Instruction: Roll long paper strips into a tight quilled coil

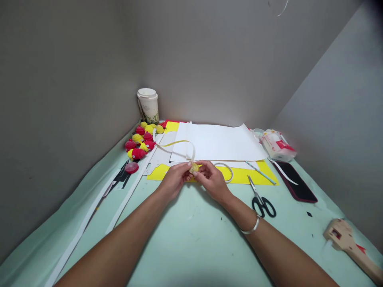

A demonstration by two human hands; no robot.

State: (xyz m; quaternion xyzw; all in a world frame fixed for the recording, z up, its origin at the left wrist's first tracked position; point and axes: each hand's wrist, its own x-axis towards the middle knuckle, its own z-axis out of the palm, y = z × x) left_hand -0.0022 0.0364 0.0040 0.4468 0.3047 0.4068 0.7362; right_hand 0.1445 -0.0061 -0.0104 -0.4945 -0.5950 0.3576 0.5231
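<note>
Between my two hands is a small round yellow paper coil point(194, 167) with a ridged surface. A narrow paper strip point(194, 149), pale on one side and yellow on the other, loops up from it and off to the left. My left hand point(175, 179) pinches the coil's left side with thumb and fingers. On the right side, my right hand point(214, 182) grips it, thumb at the lower edge. Both hands are over the near edge of a yellow sheet point(239, 175). A roll of tape point(231, 174) lies just beyond my right hand.
White sheets point(221, 141) lie at the back. Several red and yellow paper pieces point(138, 154) and a lidded cup point(149, 105) stand left. Long white strips point(119, 211) run along the left. Scissors point(259, 201), a phone point(295, 183), a tissue pack point(277, 145) and a glue gun point(348, 243) lie right.
</note>
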